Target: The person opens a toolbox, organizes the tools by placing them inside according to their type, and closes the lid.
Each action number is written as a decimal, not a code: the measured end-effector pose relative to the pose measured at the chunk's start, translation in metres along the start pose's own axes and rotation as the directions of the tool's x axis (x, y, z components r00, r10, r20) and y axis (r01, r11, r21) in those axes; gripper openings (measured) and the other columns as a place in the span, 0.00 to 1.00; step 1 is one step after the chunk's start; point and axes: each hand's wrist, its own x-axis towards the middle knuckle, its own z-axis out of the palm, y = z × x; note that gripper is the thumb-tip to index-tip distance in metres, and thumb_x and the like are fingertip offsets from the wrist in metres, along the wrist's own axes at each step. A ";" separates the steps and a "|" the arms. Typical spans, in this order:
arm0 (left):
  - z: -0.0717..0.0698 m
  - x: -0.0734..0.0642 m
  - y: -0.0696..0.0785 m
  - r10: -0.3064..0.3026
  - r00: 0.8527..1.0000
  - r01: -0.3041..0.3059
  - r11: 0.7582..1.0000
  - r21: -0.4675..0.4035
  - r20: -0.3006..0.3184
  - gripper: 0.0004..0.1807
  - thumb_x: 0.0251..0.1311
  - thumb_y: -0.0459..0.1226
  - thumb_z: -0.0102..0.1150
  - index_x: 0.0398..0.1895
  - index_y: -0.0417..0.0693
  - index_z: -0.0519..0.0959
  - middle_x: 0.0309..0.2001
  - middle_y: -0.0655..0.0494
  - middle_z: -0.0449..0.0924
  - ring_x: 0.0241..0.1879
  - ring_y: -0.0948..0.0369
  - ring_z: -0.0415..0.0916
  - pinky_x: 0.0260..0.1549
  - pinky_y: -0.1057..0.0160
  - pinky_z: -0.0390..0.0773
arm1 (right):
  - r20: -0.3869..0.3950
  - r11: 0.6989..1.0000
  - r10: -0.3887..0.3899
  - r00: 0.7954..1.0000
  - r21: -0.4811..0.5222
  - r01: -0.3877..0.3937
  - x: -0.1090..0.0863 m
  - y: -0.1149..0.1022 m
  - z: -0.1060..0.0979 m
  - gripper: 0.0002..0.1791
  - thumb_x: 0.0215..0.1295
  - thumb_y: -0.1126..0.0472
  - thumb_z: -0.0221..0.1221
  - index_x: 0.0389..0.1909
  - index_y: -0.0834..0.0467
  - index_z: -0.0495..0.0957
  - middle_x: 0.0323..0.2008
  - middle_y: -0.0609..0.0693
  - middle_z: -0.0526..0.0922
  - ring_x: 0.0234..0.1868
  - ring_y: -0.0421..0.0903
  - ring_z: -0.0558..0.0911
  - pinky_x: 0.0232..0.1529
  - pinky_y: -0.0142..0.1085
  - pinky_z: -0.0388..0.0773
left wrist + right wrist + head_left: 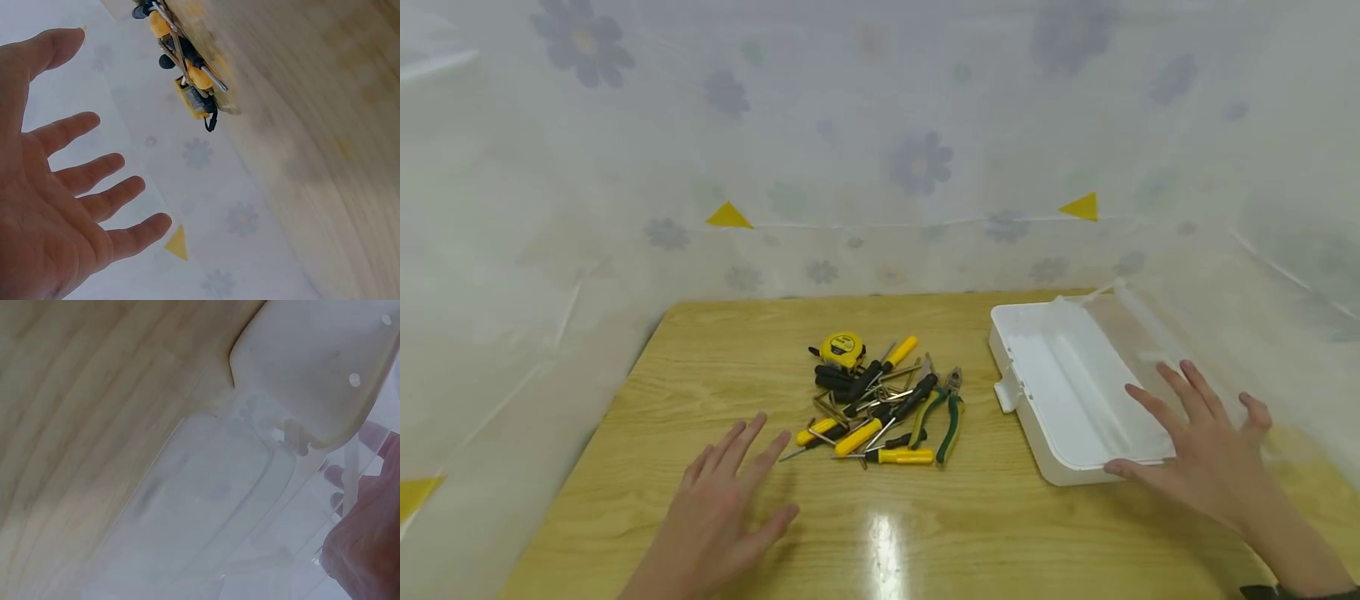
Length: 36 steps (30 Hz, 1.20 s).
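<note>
Keeping this short: we hold our left hand (718, 508) over the wood-grain table (842, 525), fingers spread, nothing gripped, front-left of the tool pile and apart from it. Our right hand (1213, 450) is also splayed and unclenched, over the near right corner of the white plastic box (1037, 435), thumb by the front rim. Whether it touches the clear lid (1138, 321) we can't tell (right wrist view mostly looks through that lid, so contact is blurry). Lid is swung out to the box's right; a white latch (1009, 393) sits on the left wall. Box is on the table's right side; the pile lies mid-table, left of it. In the pile we count a yellow tape measure (842, 350) at the back, combination pliers (953, 417) with green-and-yellow handles at the right end, handles toward us, a yellow-handled screwdriver (904, 457) along the front edge, and gold-toned hex keys (829, 408) tangled with black grips in between. Behind the table we have flower-print sheeting (850, 108) with yellow triangles (727, 216) on it; a glare spot shows on the wood near us.
</note>
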 end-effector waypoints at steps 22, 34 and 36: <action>-0.006 -0.001 -0.033 -0.148 0.987 0.146 0.989 0.031 0.060 0.41 0.52 0.53 0.74 0.71 0.54 0.73 0.73 0.41 0.68 0.67 0.37 0.71 0.54 0.30 0.74 | -0.091 0.977 -0.015 0.996 0.211 0.034 0.074 -0.078 0.023 0.30 0.66 0.37 0.62 0.56 0.57 0.82 0.59 0.64 0.80 0.61 0.64 0.77 0.62 0.73 0.57; -0.012 0.002 -0.090 -0.210 0.976 0.212 0.977 -0.029 0.055 0.40 0.56 0.50 0.73 0.71 0.48 0.71 0.70 0.31 0.67 0.58 0.25 0.73 0.42 0.20 0.72 | 0.372 0.933 -0.240 0.897 0.344 0.108 0.149 -0.214 0.082 0.22 0.73 0.48 0.60 0.61 0.56 0.81 0.57 0.55 0.83 0.44 0.49 0.86 0.41 0.43 0.85; -0.013 0.000 -0.095 -0.223 0.973 0.225 0.974 -0.025 0.060 0.41 0.56 0.50 0.72 0.71 0.47 0.71 0.70 0.30 0.66 0.57 0.24 0.72 0.42 0.20 0.72 | 0.419 0.933 -0.242 0.875 0.349 0.091 0.161 -0.227 0.097 0.24 0.75 0.47 0.58 0.64 0.55 0.79 0.61 0.55 0.81 0.46 0.49 0.86 0.41 0.43 0.86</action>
